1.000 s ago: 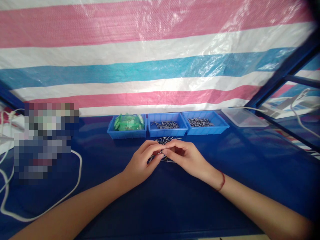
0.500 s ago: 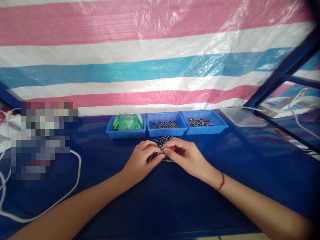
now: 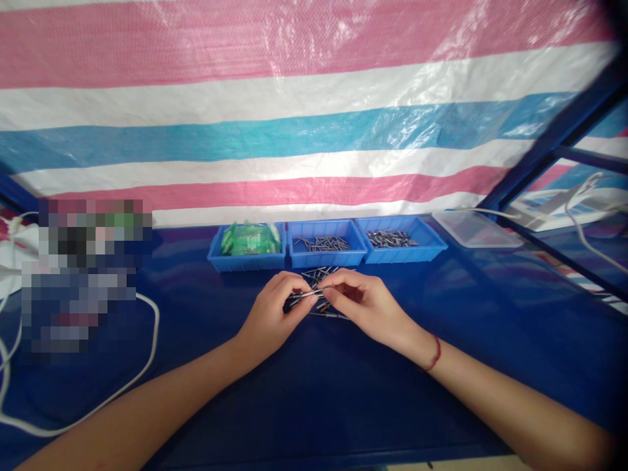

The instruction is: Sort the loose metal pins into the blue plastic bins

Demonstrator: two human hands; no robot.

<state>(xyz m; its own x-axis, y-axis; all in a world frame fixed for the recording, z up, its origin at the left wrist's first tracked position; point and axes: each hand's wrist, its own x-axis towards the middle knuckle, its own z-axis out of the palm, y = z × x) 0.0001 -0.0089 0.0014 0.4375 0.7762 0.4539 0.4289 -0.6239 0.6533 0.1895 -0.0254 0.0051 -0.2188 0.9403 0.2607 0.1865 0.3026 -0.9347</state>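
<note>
My left hand (image 3: 275, 307) pinches a thin metal pin (image 3: 308, 294), nail-like or rivet-like, between thumb and fingertips. At the pin's right end, the thumb and index finger of my right hand (image 3: 366, 301) are closed on it too. Which exact kind of fastener it is, I cannot make out. Beneath and just behind both hands lies a loose pile of similar pins (image 3: 321, 275), partly hidden by my fingers. A few of them show below the fingertips on the blue tabletop (image 3: 314, 392).
Behind the pile stand a blue bin with green plastic packets (image 3: 251, 239), a middle bin of metal pins (image 3: 328, 244) and a right bin of metal pins (image 3: 391, 239). A clear plastic lid (image 3: 475, 230) lies right. A white cable (image 3: 156, 327) loops left, beside a blurred-out area.
The pin between my fingertips now shows lengthwise, lying nearly level from hand to hand. My fingers have shifted slightly; the bins have not moved.
</note>
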